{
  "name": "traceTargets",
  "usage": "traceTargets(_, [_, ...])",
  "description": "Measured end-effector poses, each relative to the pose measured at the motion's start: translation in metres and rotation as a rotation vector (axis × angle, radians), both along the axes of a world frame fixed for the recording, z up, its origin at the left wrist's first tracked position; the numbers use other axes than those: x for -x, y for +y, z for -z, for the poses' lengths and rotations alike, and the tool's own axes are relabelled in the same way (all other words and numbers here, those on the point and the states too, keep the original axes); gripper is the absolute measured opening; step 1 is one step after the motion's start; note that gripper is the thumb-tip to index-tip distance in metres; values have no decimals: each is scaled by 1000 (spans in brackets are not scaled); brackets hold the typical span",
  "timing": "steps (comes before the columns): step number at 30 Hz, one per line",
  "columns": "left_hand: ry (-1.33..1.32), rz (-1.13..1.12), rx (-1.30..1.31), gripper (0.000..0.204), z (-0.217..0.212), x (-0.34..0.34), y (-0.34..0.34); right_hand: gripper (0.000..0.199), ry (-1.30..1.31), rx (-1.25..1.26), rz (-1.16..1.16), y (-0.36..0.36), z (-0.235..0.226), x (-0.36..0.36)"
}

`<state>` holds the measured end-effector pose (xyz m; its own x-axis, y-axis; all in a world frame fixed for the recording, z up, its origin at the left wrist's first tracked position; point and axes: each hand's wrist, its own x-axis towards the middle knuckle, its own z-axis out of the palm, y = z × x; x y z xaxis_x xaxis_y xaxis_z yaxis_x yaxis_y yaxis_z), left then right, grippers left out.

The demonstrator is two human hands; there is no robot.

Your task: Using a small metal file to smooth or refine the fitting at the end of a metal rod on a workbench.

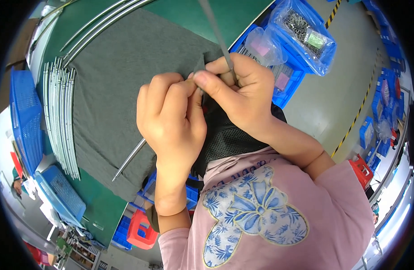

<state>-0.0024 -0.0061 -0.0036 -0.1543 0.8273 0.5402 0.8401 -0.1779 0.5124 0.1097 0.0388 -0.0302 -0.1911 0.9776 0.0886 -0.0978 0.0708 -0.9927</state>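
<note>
Near the middle, my left hand (171, 108) is closed, its thumb and forefinger pinched at a small fold of grey cloth (199, 65). From the other side, my right hand (243, 90) is closed on the same fold, the fingertips of both hands almost touching. A thin, blurred grey strip or rod (214, 27) runs from the top edge down into my right fingers. A shiny metal rod (128, 159) sticks out from beneath my left hand toward the lower left; whether that hand grips it is hidden. Both hands are above a large grey cloth (108, 90) on the table.
Several metal rods (59, 117) lie in a row on the green table (99, 202), with longer tubes (103, 27) behind. Blue baskets (24, 117) stand at left. At upper right, a blue bin (324, 63) holds bagged small metal parts. A red stool (141, 229) stands below.
</note>
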Motion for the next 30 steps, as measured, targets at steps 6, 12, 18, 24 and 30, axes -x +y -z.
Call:
traceTargets(6, [13,-15,-15,14,2,0,1,13,-314,-140,221,18,-3,-28])
traceTargets(12, [23,-24,24,15,0,0,-1,10,-316,10,-28,-7,-14,-69])
traceTargets(18, [10,-29,45,14,-1,-1,0,18,-328,-56,-144,-14,-15,-58])
traceTargets(24, [-4,-42,39,15,-1,-2,-1,23,-225,17,-209,-17,-22,-52])
traceTargets(30, [-3,-32,38,15,0,-2,0,26,-335,-63,-223,-19,-18,-51])
